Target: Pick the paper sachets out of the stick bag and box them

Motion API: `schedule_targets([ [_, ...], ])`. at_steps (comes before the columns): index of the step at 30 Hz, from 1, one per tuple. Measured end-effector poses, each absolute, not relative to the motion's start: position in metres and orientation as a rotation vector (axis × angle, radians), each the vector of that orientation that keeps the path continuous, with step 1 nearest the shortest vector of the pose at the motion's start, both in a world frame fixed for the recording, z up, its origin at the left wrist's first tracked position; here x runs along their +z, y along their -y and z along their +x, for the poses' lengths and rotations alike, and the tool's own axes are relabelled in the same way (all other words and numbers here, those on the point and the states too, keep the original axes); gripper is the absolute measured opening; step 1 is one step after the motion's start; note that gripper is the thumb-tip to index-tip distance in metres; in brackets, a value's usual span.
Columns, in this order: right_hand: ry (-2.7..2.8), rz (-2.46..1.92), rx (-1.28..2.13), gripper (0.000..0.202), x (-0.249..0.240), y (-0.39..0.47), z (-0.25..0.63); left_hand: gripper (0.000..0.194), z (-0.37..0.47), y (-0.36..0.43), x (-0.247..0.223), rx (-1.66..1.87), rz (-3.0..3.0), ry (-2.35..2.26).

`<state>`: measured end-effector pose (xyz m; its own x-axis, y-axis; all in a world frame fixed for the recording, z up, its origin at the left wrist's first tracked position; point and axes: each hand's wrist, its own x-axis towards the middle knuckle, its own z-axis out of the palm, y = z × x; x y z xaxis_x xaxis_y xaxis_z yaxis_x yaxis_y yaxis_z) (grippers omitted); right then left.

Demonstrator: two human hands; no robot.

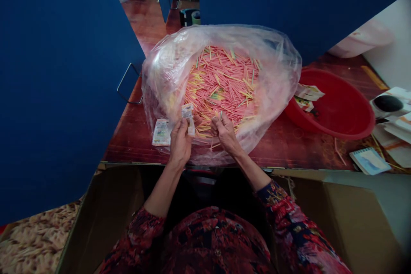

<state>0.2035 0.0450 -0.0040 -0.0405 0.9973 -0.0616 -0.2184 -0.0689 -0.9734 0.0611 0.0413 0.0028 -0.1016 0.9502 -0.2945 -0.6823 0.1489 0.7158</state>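
A big clear plastic bag (276, 47) lies wide at its mouth on the table, full of thin pink, yellow and green sticks (224, 77). At its near left rim, my left hand (180, 139) pinches a small printed packet (188, 113). A second printed packet (161, 132) rests on the table just left of that hand. My right hand (224, 130) is closed at the near edge of the stick pile, with a few short stick ends showing at its fingertips. How many sticks it grips is hidden by the fingers.
A red basin (346, 107) holding some printed packets (308, 93) stands to the right. Beyond it are a small spiral notepad (369, 160) and white papers (398, 124). Blue panels (64, 72) rise at left and back, one with a wire foot (130, 83). Cardboard boxes (356, 218) sit below the table edge.
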Motion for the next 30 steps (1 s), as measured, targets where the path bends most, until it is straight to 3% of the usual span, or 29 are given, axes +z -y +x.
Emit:
schedule_targets([
  [3,1.253,-1.209,1.195,0.030,-0.009,-0.041,0.205,0.023,0.051,-0.034,0.002,1.418,0.350,-0.925],
  [8,1.319,-1.238,1.162,0.013,-0.029,-0.033,0.203,0.026,0.047,-0.025,-0.001,1.407,0.324,-0.954],
  [12,1.289,-1.221,1.178,0.026,-0.028,-0.031,0.200,0.028,0.051,-0.021,0.001,1.413,0.337,-0.948],
  [25,0.202,-1.040,1.648,0.020,-0.004,-0.068,0.217,0.027,0.065,-0.014,0.002,1.399,0.243,-0.907],
  [30,0.230,-0.969,1.678,0.015,0.002,-0.062,0.210,0.028,0.065,-0.013,0.000,1.394,0.268,-0.932],
])
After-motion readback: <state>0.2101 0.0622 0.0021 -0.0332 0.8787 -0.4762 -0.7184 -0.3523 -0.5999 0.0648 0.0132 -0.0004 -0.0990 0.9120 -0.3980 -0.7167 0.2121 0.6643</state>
